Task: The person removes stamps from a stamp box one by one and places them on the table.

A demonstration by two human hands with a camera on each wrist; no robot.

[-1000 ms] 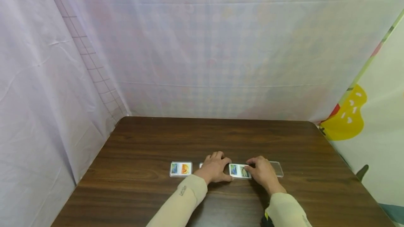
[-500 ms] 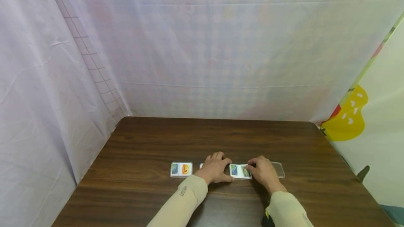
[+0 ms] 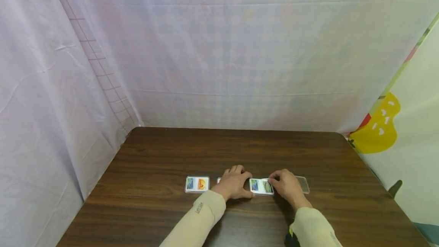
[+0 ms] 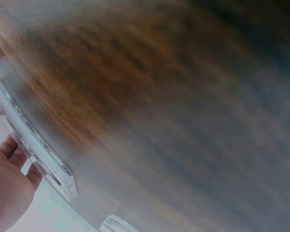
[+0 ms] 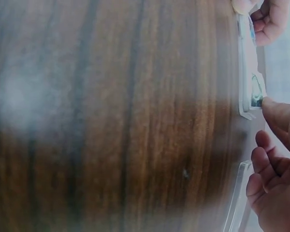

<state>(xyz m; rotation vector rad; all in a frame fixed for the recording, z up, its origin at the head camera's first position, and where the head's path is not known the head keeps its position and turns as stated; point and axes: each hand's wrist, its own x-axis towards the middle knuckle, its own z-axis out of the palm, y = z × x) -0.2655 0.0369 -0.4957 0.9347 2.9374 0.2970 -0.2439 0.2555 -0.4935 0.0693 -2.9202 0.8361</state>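
A clear case holding picture cards lies on the brown table, between my two hands. My left hand curls round its left end, thumb at the near edge; its fingers show against a clear case rim. My right hand pinches the right end of the top card with thumb and finger, and that end is slightly raised. The left hand shows at the far end of the case in the right wrist view.
Another case of cards lies left of my left hand, and a white corner peeks from under that hand. An empty clear lid sits just right of my right hand. Pale curtains enclose the table.
My right fingertips have crept slightly left onto the card's right end, which now looks a little lifted. The left hand and the other cases have stayed put.
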